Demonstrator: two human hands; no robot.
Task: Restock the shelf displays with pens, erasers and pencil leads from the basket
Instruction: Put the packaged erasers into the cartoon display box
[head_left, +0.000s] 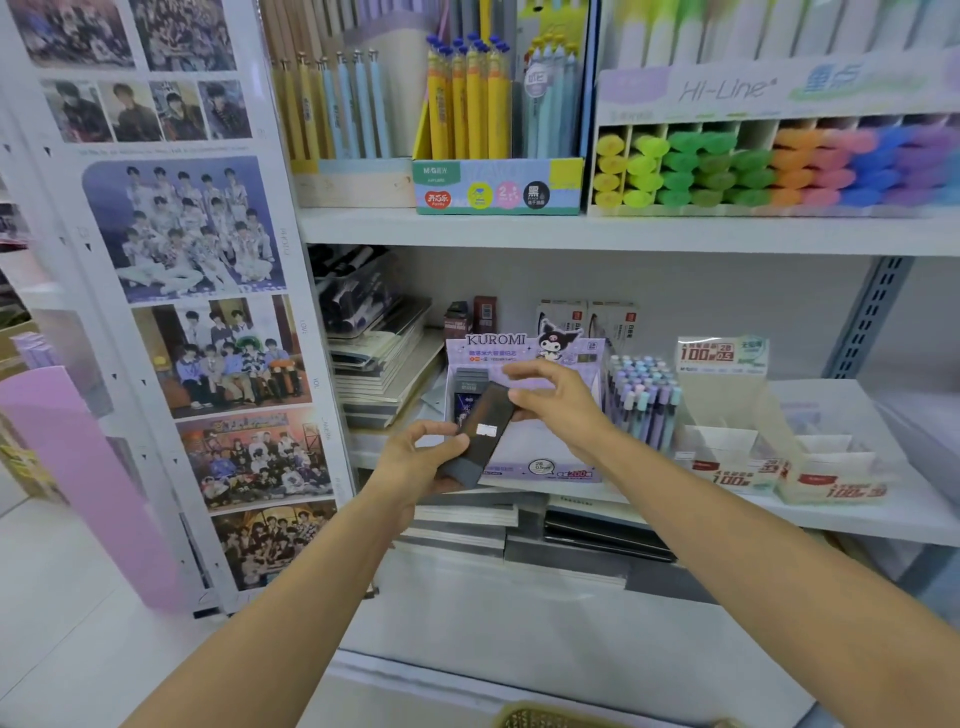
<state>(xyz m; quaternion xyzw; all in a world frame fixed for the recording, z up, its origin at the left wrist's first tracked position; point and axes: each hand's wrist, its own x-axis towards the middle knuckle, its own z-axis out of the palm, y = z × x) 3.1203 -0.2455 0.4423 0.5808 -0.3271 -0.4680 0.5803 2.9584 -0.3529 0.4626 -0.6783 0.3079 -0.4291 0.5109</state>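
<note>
We hold a dark pencil lead pack (480, 434) tilted between both hands, just in front of the Kuromi display box (524, 347), which stands at the front edge of the middle shelf (914, 514). Our left hand (415, 460) curls fingers and thumb round the pack's lower end. Our right hand (558, 402) pinches its upper end, with the other fingers lifted. More dark packs (470, 382) stand in the box's left side, and pastel pens (644, 397) stand just right of it. The basket (566, 719) rim shows at the bottom.

Head camera looks forward and down, close to the shelf (571, 231)
</note>
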